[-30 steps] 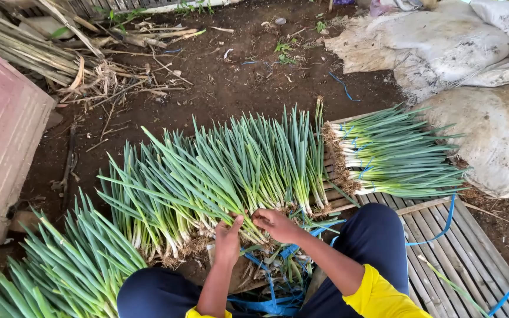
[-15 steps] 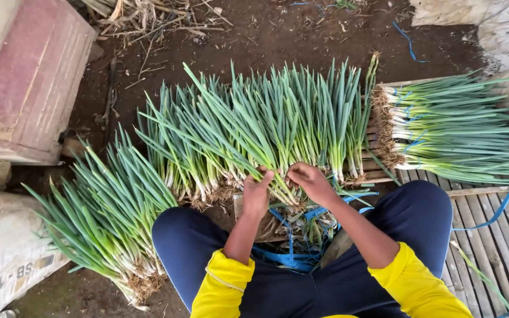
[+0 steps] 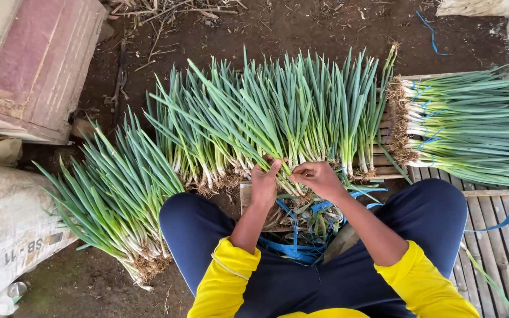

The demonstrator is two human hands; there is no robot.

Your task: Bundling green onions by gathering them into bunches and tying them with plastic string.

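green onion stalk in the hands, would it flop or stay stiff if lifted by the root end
The green onion stalk would probably droop: its leaves are long and thin. The white base near the left hand and right hand looks firmer. Likely light, one slim stem.

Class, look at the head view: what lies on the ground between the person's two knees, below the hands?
In the head view, a tangle of blue strapping and trimmed onion scraps lies between the knees, under the left hand and right hand.

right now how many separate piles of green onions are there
3. One pile lies at left beside the knee, a big middle pile is under the left hand and right hand, and a tied pile rests on the slatted platform at right. More may be out of view.
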